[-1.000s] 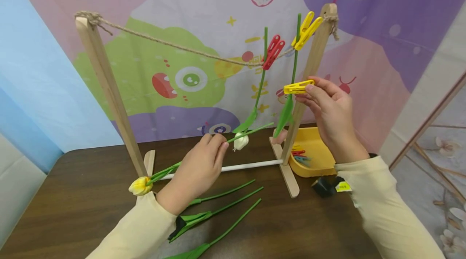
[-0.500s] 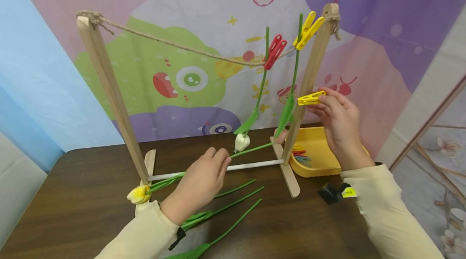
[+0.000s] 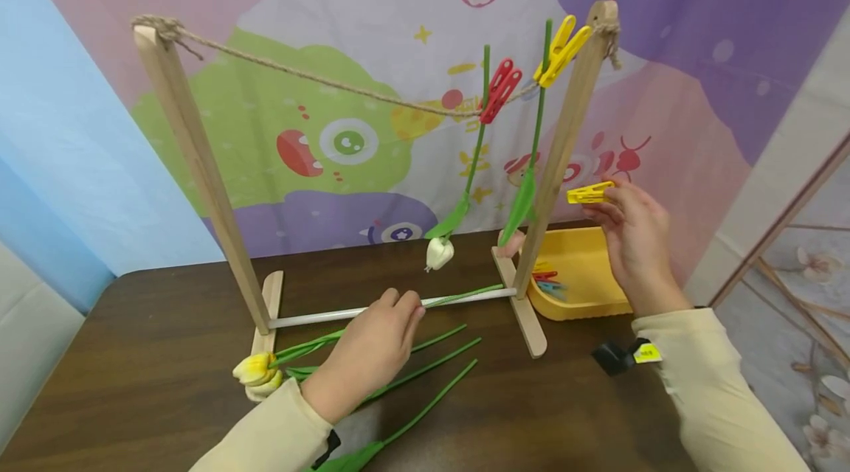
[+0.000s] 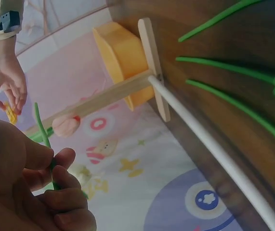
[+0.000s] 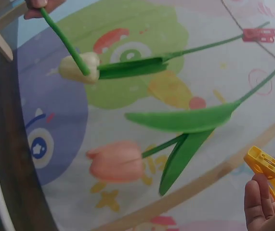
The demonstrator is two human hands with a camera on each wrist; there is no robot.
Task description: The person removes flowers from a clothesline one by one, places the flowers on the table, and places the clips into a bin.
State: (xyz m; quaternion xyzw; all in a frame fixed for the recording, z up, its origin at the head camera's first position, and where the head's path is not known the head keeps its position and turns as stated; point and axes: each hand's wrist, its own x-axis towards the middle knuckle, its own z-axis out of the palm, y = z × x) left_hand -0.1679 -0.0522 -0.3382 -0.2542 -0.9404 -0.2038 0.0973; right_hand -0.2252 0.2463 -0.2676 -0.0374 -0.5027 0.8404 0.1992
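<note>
Currently, left of the right post, the left hand pinches a yellow tulip by its stem; the bloom lies beyond the hand, farther from the post, while the stem's tip pokes past the fingers toward it. Right of the post, the right hand pinches a yellow clothespin at one end, the other end pointing postward. Also left of the post, a red clip holds a white tulip on the rope.
</note>
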